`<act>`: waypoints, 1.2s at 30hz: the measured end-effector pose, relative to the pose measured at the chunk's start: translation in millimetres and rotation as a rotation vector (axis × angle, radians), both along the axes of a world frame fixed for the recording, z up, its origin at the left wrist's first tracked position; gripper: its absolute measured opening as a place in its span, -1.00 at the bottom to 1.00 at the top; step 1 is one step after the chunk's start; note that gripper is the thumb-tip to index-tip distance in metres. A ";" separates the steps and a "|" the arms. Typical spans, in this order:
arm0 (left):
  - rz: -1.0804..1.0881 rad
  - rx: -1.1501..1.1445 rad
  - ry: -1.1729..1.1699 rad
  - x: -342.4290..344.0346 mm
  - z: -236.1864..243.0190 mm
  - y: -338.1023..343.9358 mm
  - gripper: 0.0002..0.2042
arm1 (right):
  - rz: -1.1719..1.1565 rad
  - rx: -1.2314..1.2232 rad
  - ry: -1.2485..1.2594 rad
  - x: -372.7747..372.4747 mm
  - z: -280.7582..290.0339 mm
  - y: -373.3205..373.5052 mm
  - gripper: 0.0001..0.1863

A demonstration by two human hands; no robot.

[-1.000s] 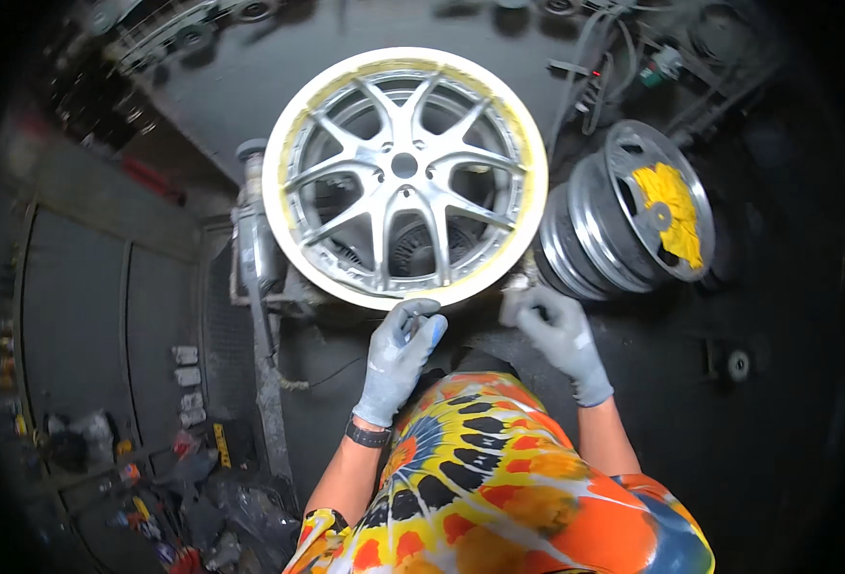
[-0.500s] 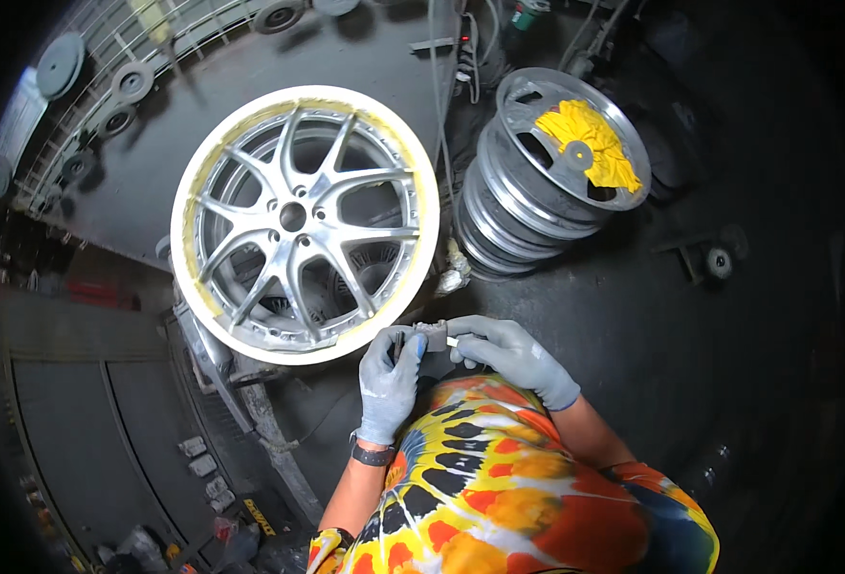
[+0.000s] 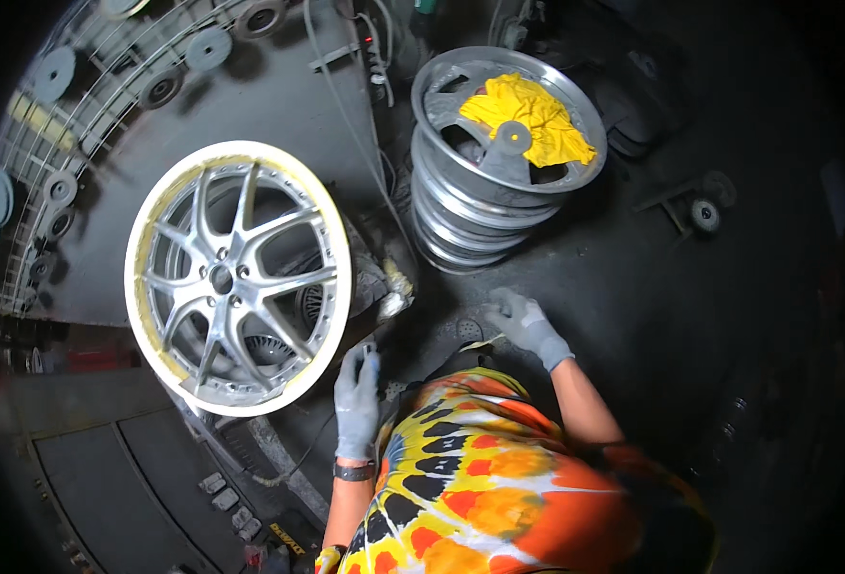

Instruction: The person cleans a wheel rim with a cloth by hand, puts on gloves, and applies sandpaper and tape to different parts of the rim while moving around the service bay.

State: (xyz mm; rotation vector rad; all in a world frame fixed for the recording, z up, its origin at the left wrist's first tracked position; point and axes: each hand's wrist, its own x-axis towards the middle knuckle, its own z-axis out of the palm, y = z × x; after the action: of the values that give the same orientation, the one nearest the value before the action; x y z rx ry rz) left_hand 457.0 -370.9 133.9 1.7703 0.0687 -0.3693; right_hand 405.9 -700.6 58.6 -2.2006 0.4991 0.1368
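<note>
Above dark floor [image 3: 623, 316], left fingers [image 3: 350, 368] and right fingers [image 3: 512, 304], whether closed unclear, curl right of the silver wheel [image 3: 240, 285].

the dark floor [image 3: 623, 277] carried a stack of metal wheel rims [image 3: 484, 215], with a small wheel on a bracket [image 3: 704, 215] farther right. a crumpled yellow cloth [image 3: 537, 120] lay on the topmost rim. along the grey bench top [image 3: 260, 105], a curved wire rack [image 3: 102, 110] bore round discs [image 3: 209, 50]. the silver multi-spoke wheel rim's [image 3: 223, 304] support was mostly hidden beneath it.
</note>
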 end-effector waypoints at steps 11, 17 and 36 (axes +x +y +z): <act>0.183 -0.212 0.087 11.8 -17.3 -87.3 -0.75 | -0.083 0.264 0.490 -36.9 -103.4 -299.5 -0.74; 0.102 -0.166 0.180 24.6 -2.2 -163.7 -0.72 | -0.960 -0.053 -0.311 -61.0 -140.7 -530.3 -0.42; 0.305 -0.235 -0.017 19.6 43.0 -138.5 -0.84 | 0.050 -0.029 -1.158 307.9 266.8 -178.5 -0.80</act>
State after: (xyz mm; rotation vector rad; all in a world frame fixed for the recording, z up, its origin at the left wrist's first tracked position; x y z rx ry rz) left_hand 476.6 -509.4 177.0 1.5018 0.2699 -0.1346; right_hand 713.8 -879.0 325.4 -1.9192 -0.2125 -1.0582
